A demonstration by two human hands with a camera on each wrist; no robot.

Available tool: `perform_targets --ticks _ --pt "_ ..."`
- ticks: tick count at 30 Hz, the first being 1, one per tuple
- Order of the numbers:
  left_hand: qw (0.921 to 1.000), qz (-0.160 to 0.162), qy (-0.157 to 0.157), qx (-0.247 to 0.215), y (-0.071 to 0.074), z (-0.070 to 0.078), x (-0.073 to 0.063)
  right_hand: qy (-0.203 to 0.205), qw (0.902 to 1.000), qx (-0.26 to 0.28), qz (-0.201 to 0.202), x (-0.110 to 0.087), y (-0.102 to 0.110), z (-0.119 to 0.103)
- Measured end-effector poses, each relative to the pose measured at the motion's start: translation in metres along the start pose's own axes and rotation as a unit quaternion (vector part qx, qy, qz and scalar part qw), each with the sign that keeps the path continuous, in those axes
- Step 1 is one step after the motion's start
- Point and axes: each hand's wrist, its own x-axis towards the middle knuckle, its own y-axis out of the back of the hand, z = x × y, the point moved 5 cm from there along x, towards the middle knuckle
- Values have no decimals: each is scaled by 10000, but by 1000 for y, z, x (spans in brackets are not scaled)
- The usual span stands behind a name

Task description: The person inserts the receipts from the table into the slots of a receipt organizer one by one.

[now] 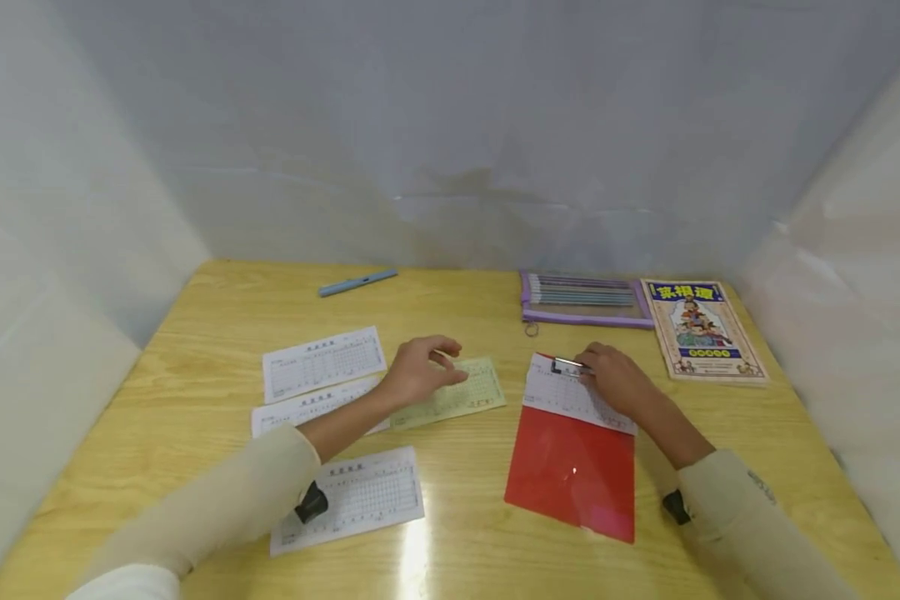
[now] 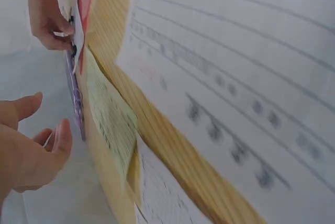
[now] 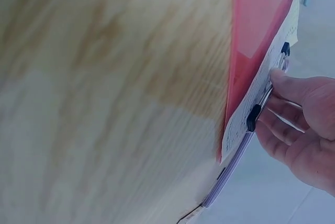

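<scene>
A red clipboard [image 1: 570, 467] lies right of the middle of the table. A white printed form [image 1: 570, 400] sits across its upper part, under the metal clip [image 1: 564, 367]. My right hand [image 1: 613, 379] pinches that clip; in the right wrist view the thumb [image 3: 285, 85] is on the clip's wire, with black ends [image 3: 254, 118] showing on either side. Over the light green form [image 1: 472, 392] is my left hand [image 1: 420, 371], fingers loosely bent and nothing in them. The left wrist view shows that hand [image 2: 31, 150] apart from the green form [image 2: 112, 114].
Left of the green form lie white printed forms [image 1: 326, 362], another [image 1: 300, 412] and a nearer one [image 1: 375, 496]. A blue pen [image 1: 356, 283] is at the back. A purple-edged pouch of pencils [image 1: 585, 300] and a booklet [image 1: 701, 329] lie at the back right.
</scene>
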Motion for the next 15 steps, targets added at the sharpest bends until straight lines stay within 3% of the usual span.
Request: perform_targets --ticks 5,10,15 --pt "9956 241 27 909 20 -11 -13 58 9999 -22 79 -1 0 -1" --pt "9792 416 -9 1984 35 -24 -23 68 9999 -4 83 0 0 -1" --pt "9684 285 -1 2479 36 -34 -26 -13 10000 7 34 1 -2 0"
